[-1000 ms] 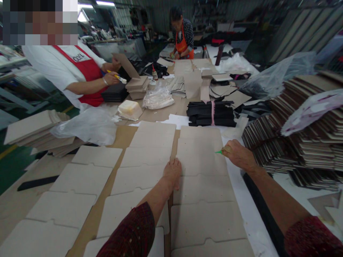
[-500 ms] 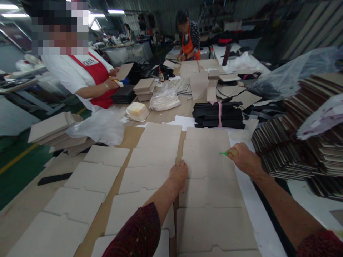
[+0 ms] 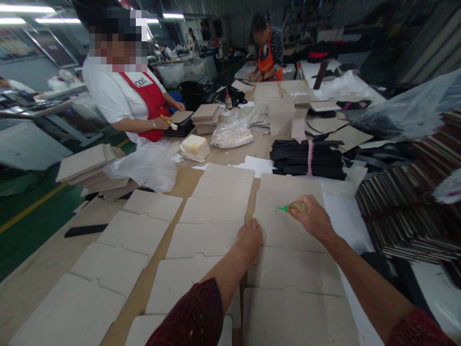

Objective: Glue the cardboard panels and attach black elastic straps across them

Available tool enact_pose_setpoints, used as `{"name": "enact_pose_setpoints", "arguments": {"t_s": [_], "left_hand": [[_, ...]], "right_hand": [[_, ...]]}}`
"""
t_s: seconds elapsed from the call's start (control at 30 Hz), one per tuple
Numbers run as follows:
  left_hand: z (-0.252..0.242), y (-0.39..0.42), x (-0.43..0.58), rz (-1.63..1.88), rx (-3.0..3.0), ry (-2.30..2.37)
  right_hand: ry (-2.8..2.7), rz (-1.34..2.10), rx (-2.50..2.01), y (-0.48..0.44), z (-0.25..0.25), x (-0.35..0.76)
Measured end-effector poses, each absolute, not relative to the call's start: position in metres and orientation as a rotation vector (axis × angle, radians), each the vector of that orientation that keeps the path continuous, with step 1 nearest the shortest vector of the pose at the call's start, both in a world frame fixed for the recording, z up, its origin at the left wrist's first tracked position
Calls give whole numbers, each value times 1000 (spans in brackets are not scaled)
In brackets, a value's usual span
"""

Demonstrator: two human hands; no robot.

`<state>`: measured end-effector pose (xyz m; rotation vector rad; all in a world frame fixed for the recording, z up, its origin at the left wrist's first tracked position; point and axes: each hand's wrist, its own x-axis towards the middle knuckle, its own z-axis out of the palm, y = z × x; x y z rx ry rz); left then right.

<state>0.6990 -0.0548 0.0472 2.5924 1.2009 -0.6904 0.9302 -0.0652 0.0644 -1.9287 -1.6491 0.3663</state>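
My right hand (image 3: 314, 218) is closed around a small glue bottle (image 3: 298, 207) with a narrow green nozzle. The nozzle tip points left, just over or touching the upper part of a beige board (image 3: 288, 228) in the right column; which of the two I cannot tell. My left hand (image 3: 249, 239) lies at the left edge of that column, its fingers resting on the board and holding nothing that shows. Beige boards overlap like shingles in three columns, the middle boards (image 3: 209, 209) and left boards (image 3: 124, 230) with notched edges.
Ahead lie bundled black strips (image 3: 308, 158), a plastic bag (image 3: 232, 132) and a yellowish block (image 3: 195, 146). Tall board stacks (image 3: 406, 206) border the right side. A co-worker in a red apron (image 3: 151, 103) stands at left; another in orange (image 3: 270, 62) works farther back.
My right hand has moved the glue bottle leftward across the board. My left hand stays at the board edge. The view has turned slightly left, and the red-aproned co-worker's hands have lowered.
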Motion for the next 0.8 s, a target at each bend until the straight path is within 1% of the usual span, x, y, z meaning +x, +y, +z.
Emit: {"name": "enact_pose_setpoints", "arguments": {"t_s": [0.27,0.57,0.8], "left_hand": [[48,-56,699,-639,2535,1215],[45,-54,699,-691,2600,1194],[42,-54,698,-708,2605,1185]], "right_hand": [[-1717,397,-1938,-56,67,915],[-1815,399,-1988,-54,67,912],[-2041,336,-1950,-43,81,902]]}}
